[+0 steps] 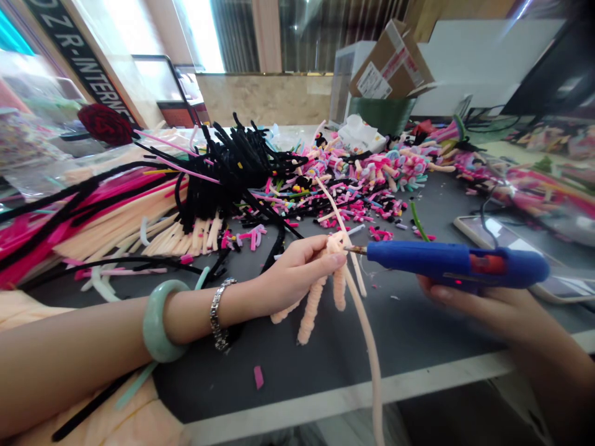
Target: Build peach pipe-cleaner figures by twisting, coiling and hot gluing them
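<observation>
My left hand pinches a small peach figure made of coiled pipe cleaner, with several stubby limbs hanging below the fingers. A blue hot glue gun is gripped in my right hand, its red light lit. The gun's metal nozzle meets the top of the figure near my left fingertips, though exact contact is hard to tell. Beside the figure a long peach pipe cleaner runs down past the table's front edge. My right fingers are partly hidden behind the gun.
Black pipe cleaners lie bundled over peach ones at left. Cut pink and black scraps and finished-looking colourful pieces spread behind. A phone rests at right. A cardboard box stands at the back.
</observation>
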Demonstrator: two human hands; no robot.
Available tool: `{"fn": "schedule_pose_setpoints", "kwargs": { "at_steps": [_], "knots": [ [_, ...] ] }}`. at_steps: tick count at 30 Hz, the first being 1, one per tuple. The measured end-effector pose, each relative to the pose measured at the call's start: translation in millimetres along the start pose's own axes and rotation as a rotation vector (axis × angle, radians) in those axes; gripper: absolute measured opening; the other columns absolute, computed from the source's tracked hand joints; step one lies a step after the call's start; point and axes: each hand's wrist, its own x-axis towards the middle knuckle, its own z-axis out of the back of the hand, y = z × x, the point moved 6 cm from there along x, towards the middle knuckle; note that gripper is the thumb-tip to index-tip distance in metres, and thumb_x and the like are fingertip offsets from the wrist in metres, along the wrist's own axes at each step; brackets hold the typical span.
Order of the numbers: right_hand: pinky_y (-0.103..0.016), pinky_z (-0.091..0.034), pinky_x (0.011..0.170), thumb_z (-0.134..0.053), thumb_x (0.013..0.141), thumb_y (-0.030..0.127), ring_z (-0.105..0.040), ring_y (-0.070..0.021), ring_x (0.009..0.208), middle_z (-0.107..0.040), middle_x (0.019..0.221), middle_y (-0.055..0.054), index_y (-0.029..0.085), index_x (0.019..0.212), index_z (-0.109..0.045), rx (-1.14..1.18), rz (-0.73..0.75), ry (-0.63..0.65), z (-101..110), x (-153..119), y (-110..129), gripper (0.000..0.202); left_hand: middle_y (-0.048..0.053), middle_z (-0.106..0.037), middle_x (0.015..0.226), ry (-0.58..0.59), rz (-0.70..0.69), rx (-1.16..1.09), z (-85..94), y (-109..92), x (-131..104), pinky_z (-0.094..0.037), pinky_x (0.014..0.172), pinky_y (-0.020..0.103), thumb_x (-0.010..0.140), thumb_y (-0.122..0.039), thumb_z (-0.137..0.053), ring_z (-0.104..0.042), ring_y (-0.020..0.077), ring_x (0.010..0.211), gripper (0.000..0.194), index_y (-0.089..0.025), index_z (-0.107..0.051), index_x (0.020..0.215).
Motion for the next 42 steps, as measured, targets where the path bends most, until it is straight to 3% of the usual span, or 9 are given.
{"fn": "schedule_pose_setpoints", "kwargs": {
  "at_steps": [6, 20, 37, 42],
  "knots": [
    [-0.027, -0.046, 0.044, -0.069, 0.059, 0.049, -0.056, -0.0179, 0.048, -0.061, 0.051, -0.003, 0.020, 0.056, -0.065, 0.007, 0.000, -0.030, 2, -4, 0, 0.029, 0.003, -0.067, 0.063, -0.062, -0.058, 0.051, 1.1, -7, 1, -0.035, 0.038, 0.013, 0.091, -0.033, -0.050, -0.064, 0.0113, 0.050, 0.020, -0.013, -0.051, 0.089],
    [-0.026, -0.048, 0.047, -0.070, 0.061, 0.047, -0.057, -0.0173, 0.050, -0.062, 0.054, -0.002, 0.020, 0.061, -0.067, 0.003, 0.012, -0.009, 0, -3, -7, 0.027, 0.003, -0.066, 0.064, -0.051, -0.051, 0.029, 0.2, -9, 0, -0.031, 0.037, 0.014, 0.090, -0.035, -0.050, -0.058, 0.0081, 0.045, 0.022, -0.013, -0.050, 0.087],
    [-0.024, -0.050, 0.047, -0.072, 0.062, 0.048, -0.060, -0.0173, 0.050, -0.064, 0.053, -0.002, 0.022, 0.058, -0.068, 0.036, 0.051, -0.046, 1, -3, -8, 0.026, 0.005, -0.063, 0.074, -0.091, -0.068, -0.068, 10.0, 0, 1, -0.046, 0.054, 0.021, 0.087, -0.039, -0.051, -0.059, 0.0122, 0.061, 0.027, -0.013, -0.057, 0.083],
    [-0.024, -0.055, 0.054, -0.073, 0.064, 0.049, -0.068, -0.0195, 0.061, -0.073, 0.068, -0.002, 0.027, 0.074, -0.075, 0.148, 0.073, -0.029, 0, -3, -13, 0.024, 0.003, -0.059, 0.070, -0.061, -0.068, -0.144, 7.2, 0, 3, -0.042, 0.052, 0.022, 0.085, -0.038, -0.049, -0.053, 0.0110, 0.057, 0.025, -0.014, -0.054, 0.082]
  ]
}}
